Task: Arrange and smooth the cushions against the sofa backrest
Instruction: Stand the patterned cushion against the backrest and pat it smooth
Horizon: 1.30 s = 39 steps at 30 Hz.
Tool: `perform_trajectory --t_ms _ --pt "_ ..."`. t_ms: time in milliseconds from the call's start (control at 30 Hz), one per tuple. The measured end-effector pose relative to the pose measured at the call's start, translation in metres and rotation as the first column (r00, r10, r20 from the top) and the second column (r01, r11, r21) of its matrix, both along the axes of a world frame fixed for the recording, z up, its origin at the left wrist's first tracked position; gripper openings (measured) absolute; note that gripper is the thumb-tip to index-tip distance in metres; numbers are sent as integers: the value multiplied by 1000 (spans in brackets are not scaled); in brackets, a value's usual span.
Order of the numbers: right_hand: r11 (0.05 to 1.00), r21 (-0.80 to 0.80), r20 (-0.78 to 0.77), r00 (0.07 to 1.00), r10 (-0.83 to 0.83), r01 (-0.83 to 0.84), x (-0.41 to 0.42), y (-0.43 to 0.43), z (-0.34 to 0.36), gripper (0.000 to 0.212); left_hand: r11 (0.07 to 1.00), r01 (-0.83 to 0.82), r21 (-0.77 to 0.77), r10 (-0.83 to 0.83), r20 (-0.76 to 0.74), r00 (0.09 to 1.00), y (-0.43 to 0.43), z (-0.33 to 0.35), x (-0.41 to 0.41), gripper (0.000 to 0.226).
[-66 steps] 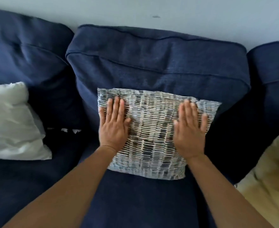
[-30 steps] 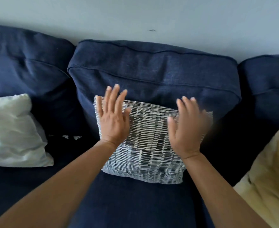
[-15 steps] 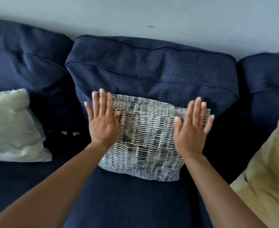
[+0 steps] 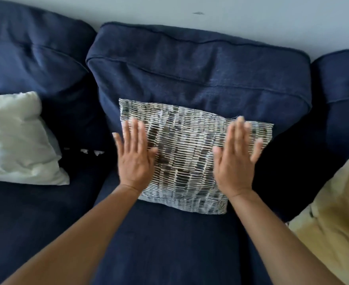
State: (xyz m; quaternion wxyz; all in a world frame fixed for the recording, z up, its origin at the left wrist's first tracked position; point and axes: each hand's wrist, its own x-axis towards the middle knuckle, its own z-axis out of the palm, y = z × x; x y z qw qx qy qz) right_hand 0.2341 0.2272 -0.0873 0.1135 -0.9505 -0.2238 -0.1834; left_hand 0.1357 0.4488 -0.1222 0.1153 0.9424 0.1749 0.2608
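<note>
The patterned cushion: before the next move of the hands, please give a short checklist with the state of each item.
1. Patterned cushion leans on the middle backrest: ok.
2. Left hand and right hand flat and open on it: ok.
3. Cushion centred on the backrest: ok, roughly.
4. Surface smooth: cannot tell, hands blurred.
5. White cushion upright against the backrest: not ok, slumped.
6. Yellow cushion placed: cannot tell, partly cut off.

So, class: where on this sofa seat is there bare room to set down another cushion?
Bare seat lies between the white cushion and the patterned cushion, and in front of the patterned one, between the forearms. The right end is crowded by the yellow cushion; the left hand and right hand cover the middle.
</note>
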Motion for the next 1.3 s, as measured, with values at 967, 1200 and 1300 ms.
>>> perform_trajectory --t_ms 967,1200,1300 --pt "986 -159 18 998 57 -53 45 7 -12 61 998 -39 41 46 -199 979 25 -5 51 65" --pt "1000 22 -7 1000 6 -6 19 37 18 63 976 188 108 -178 -100 979 -5 38 58 61" --pt "978 -106 -38 983 178 -181 13 54 11 60 968 226 112 -191 -261 946 -10 32 63 62"
